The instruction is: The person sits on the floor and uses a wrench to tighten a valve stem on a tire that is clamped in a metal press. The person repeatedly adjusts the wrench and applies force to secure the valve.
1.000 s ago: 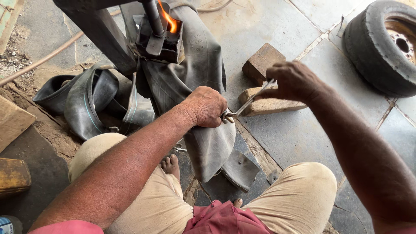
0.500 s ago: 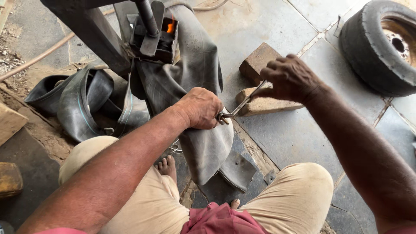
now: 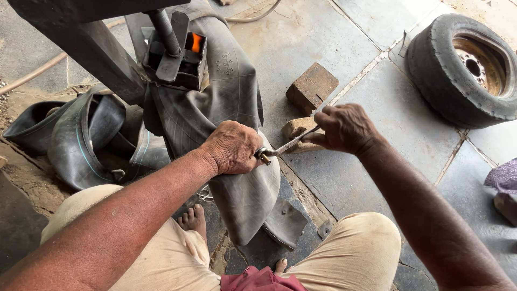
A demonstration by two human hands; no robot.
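1. My left hand (image 3: 232,147) is curled tight over a fold of the black rubber inner tube (image 3: 237,108). The fingers wrap down the far side of the rubber and the knuckles face up at me, so the hand is pressed together on the tube with no gap that I can see.
2. At the thumb side of that fist, the round end of a thin metal spanner (image 3: 284,146) sits on the tube's valve (image 3: 265,158), right against my left hand.
3. My right hand (image 3: 344,128) is closed around the other end of the spanner. The fingers are bunched on the shaft and the thumb lies along it: a pinching hold rather than a full fist. The tool runs slanting between my two hands, lower at the left one.
4. The inner tube hangs down in front of me from a metal clamp press (image 3: 172,48), where a small box with an orange flame (image 3: 196,42) stands on top of the rubber. Its lower end droops to the floor between my knees, just beside my bare foot (image 3: 194,218).
5. More tube lies in loops to the left of the press, on the ground.
6. Beyond my right hand, a brick (image 3: 312,87) and a rough stone (image 3: 299,129) lie on the paved floor; the stone is partly hidden by my fingers.
7. A worn tyre on its wheel (image 3: 463,67) lies well apart at the upper right.
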